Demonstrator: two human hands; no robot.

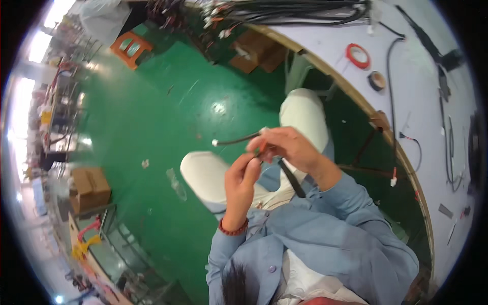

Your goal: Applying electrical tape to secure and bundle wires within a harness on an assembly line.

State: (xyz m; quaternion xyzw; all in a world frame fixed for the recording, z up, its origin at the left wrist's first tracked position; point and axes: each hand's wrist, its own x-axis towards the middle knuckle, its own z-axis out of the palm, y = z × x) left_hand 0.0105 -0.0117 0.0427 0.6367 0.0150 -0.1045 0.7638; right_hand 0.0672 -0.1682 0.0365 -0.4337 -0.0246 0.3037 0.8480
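Above my lap, both hands pinch a short black cable (238, 139) with white plug ends. One white plug (215, 143) juts out to the left of my fingers. A second white connector (263, 131) shows at the fingertips of my right hand (295, 148). My left hand (240, 185), with a red bead bracelet at its wrist, is closed thumb against finger on the cable. Between the hands a bit of red wire (263, 147) shows. A thicker black sleeved length (292, 180) hangs below my right hand toward my lap. The fingers hide how these parts join.
To the right curves a white worktable (351, 81) with a red tape roll (358, 56), a black tape roll (376, 80) and loose cables. Black cable bundles (305, 11) lie at its far end. An orange stool (131, 50) and cardboard boxes (90, 188) stand on the green floor.
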